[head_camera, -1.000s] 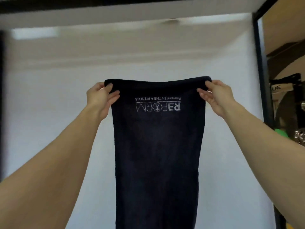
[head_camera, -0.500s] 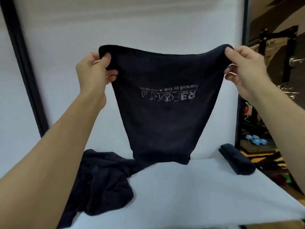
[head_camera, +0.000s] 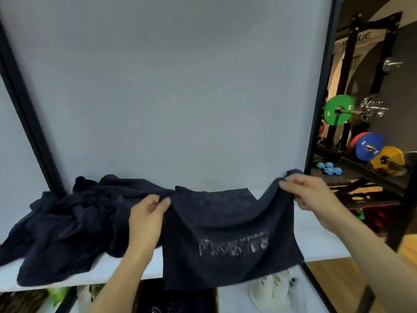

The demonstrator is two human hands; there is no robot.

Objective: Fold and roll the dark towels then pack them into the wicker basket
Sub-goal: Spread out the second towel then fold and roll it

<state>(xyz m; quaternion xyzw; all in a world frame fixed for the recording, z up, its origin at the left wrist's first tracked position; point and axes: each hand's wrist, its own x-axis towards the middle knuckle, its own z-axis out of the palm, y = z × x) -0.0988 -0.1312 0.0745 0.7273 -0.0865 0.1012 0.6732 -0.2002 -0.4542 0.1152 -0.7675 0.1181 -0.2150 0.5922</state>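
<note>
A dark towel (head_camera: 228, 224) with a pale printed logo is folded over and draped across the white shelf (head_camera: 316, 242), its near edge hanging below the shelf's front. My left hand (head_camera: 146, 213) pinches its left top corner. My right hand (head_camera: 309, 193) pinches its right top corner, raised a little above the shelf. A heap of dark towels (head_camera: 67, 220) lies on the shelf to the left, touching the held towel. Below the shelf, a basket edge (head_camera: 215, 299) with dark fabric inside shows faintly.
A white backdrop panel (head_camera: 169, 86) in a black frame stands behind the shelf. A white vase-like object (head_camera: 270, 294) sits on the level below, at the right. Gym weights and a rack (head_camera: 361, 132) stand beyond the right frame post.
The towel, held up high before, has come down onto the shelf. Both hands have dropped with it and spread wider. The view has tilted downward.
</note>
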